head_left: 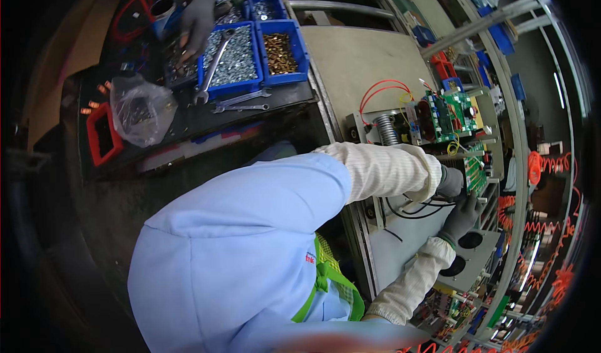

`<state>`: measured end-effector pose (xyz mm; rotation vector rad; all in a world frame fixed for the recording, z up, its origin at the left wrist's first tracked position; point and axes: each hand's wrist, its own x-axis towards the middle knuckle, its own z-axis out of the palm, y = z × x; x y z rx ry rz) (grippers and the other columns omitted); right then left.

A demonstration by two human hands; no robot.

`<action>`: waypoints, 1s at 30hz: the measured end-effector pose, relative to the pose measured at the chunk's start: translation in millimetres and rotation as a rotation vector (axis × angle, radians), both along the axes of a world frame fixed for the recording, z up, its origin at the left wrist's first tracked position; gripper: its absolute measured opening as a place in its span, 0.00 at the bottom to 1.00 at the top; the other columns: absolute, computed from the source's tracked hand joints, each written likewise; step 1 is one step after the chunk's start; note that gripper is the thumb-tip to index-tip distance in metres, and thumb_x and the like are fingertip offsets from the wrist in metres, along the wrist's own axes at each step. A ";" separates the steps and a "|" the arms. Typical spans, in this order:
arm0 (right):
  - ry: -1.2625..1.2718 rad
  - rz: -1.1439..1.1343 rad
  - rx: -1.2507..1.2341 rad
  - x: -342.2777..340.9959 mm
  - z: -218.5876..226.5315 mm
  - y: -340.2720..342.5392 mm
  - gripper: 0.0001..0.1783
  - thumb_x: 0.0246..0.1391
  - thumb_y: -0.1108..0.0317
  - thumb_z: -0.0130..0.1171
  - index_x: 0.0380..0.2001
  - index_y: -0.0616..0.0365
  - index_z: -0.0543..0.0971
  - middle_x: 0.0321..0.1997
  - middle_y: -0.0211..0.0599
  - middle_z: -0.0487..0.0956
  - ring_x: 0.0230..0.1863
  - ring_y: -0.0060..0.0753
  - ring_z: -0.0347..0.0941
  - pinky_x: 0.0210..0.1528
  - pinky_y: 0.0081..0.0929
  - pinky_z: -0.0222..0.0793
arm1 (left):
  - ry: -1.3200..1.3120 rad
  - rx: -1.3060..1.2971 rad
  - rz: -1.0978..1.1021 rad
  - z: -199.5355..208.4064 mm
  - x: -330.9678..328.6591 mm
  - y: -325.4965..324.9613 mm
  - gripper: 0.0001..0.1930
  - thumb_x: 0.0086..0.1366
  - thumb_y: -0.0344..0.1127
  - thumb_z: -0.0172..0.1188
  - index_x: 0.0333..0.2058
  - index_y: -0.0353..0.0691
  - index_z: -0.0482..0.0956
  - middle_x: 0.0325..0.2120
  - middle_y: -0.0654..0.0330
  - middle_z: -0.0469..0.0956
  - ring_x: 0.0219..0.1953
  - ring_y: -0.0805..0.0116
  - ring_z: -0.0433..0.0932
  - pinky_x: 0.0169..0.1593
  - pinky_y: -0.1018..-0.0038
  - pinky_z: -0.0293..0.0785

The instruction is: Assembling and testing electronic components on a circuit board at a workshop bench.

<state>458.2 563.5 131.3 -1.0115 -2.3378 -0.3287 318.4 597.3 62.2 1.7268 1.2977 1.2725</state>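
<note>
Both my hands, in grey gloves with cream oversleeves, are close together at an open electrical unit. My left hand [449,183] is curled beside a green circuit board [477,173]. My right hand [462,218] lies just nearer, its fingers bent and drawn together by the board's lower edge. What either hand grips is hidden. Black cables [413,215] loop over the grey metal plate [400,237] and run in under my hands. Farther along the unit are another green circuit board [462,112], a metal coil [387,129] and looping red wires [382,90].
Another person's gloved hand [199,24] reaches over blue bins of fasteners, including a bin of brass-coloured pieces [279,54]. Wrenches [244,102], a clear plastic bag [141,112] and a red frame [103,134] lie on the dark bench. A metal rail [516,165] runs past the unit.
</note>
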 end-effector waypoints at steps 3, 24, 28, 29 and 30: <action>-0.048 -0.001 0.016 -0.4 3.2 6.0 0.21 0.54 0.69 0.57 0.53 0.54 0.73 0.47 0.46 0.71 0.48 0.48 0.71 0.49 0.37 0.68 | -0.043 0.177 0.032 -0.2 -17.4 -13.4 0.14 0.55 0.32 0.51 0.39 0.37 0.81 0.29 0.57 0.82 0.27 0.63 0.80 0.34 0.69 0.76; 0.213 -0.414 -0.521 -16.1 -77.8 -8.2 0.24 0.50 0.54 0.51 0.36 0.67 0.77 0.34 0.53 0.81 0.39 0.57 0.76 0.44 0.45 0.69 | -1.195 -0.485 -0.230 -51.9 -82.5 -366.6 0.15 0.67 0.32 0.50 0.51 0.34 0.70 0.36 0.60 0.78 0.25 0.83 0.71 0.22 0.89 0.67; 0.324 -0.391 -0.589 -12.1 -101.1 7.9 0.25 0.51 0.54 0.49 0.31 0.73 0.77 0.25 0.53 0.79 0.27 0.49 0.77 0.33 0.42 0.71 | -1.359 -0.527 -0.081 -66.2 -100.2 -386.4 0.13 0.67 0.31 0.51 0.48 0.35 0.72 0.34 0.61 0.78 0.24 0.82 0.71 0.20 0.90 0.65; 0.375 -0.397 -0.655 -19.9 -95.8 2.7 0.25 0.51 0.55 0.49 0.30 0.74 0.77 0.23 0.53 0.79 0.24 0.46 0.76 0.29 0.41 0.71 | -1.369 -0.469 -0.024 -66.1 -109.4 -392.2 0.11 0.66 0.32 0.52 0.46 0.36 0.74 0.32 0.62 0.78 0.24 0.83 0.72 0.19 0.90 0.64; 0.437 -0.337 -0.516 5.9 -122.2 32.8 0.25 0.51 0.57 0.48 0.30 0.76 0.76 0.20 0.52 0.77 0.17 0.41 0.74 0.21 0.38 0.69 | -1.288 -0.376 0.013 -57.8 -121.8 -398.8 0.11 0.65 0.33 0.54 0.44 0.36 0.75 0.31 0.63 0.77 0.23 0.82 0.72 0.19 0.90 0.63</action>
